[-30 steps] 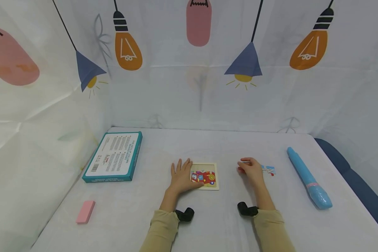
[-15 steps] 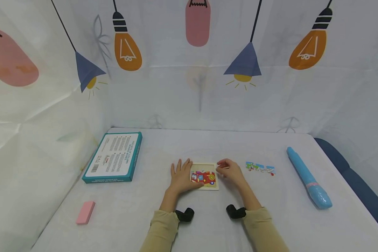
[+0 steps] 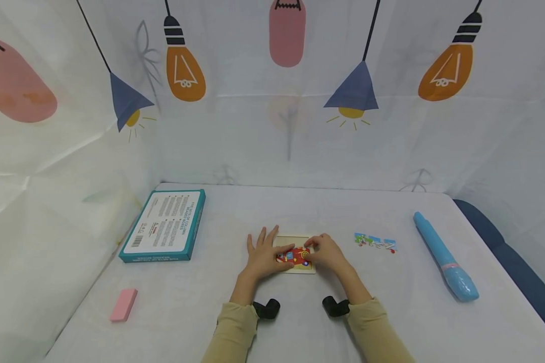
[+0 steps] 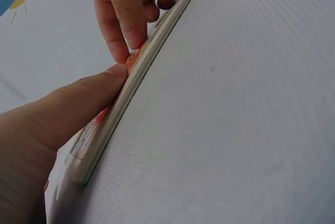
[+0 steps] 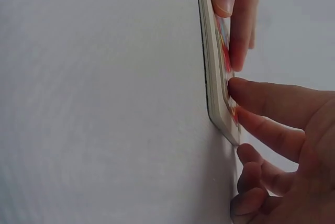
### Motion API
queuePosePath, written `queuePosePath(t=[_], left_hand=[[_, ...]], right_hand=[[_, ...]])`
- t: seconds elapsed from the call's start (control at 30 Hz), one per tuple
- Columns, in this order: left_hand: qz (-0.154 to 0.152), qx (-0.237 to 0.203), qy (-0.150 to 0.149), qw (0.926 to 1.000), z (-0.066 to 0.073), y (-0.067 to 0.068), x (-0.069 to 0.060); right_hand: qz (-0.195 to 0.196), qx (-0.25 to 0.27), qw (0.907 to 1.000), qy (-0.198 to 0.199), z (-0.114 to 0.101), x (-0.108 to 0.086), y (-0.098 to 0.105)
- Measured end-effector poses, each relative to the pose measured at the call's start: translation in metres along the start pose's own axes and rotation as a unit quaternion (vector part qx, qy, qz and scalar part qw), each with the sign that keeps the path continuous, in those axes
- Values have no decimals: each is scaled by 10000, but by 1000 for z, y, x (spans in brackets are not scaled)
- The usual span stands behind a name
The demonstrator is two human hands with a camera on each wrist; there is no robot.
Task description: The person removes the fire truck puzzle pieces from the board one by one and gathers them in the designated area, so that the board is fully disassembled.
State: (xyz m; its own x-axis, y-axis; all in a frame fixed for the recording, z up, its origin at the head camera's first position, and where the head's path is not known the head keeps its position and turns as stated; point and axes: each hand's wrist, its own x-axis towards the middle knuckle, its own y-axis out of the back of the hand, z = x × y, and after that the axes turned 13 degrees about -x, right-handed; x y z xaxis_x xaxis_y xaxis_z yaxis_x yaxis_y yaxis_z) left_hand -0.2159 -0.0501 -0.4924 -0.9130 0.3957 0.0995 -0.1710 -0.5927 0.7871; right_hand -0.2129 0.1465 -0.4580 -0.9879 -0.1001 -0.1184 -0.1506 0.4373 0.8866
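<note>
I'd settle the red vehicle piece [image 3: 300, 256] level in the wooden tray [image 3: 305, 270], lower middle of the head view, pressing both ends evenly; its long axis runs left to right, cab seemingly leftward. The left hand [image 3: 262, 258] spreads over its left end, gripping nothing, while the right hand's [image 3: 329, 254] thumb and forefinger touch the other end, though I can't tell from here whether they pinch or merely press. I'd leave the printed strip [image 3: 374, 242], farther right on the surface [image 3: 327, 212], until that sits flush.
</note>
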Motion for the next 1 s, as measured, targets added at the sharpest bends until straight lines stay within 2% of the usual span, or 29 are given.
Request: queuePosePath(t=[0.13, 0.37, 0.67, 0.87, 1.0], left_hand=[[-11, 4, 40, 10000, 0, 0, 0], [46, -35, -6, 10000, 1, 0, 0], [-3, 6, 54, 10000, 2, 0, 0], [301, -266, 283, 9988, 12, -6, 3], [545, -64, 344, 9979, 20, -11, 4]], right_hand=[[-23, 17, 10000, 38, 1, 2, -1], [63, 434, 9985, 319, 1, 2, 0], [-72, 1227, 9924, 116, 7, 3, 1], [-113, 1265, 9918, 119, 9, 4, 0], [-165, 1270, 9917, 77, 9, 4, 0]])
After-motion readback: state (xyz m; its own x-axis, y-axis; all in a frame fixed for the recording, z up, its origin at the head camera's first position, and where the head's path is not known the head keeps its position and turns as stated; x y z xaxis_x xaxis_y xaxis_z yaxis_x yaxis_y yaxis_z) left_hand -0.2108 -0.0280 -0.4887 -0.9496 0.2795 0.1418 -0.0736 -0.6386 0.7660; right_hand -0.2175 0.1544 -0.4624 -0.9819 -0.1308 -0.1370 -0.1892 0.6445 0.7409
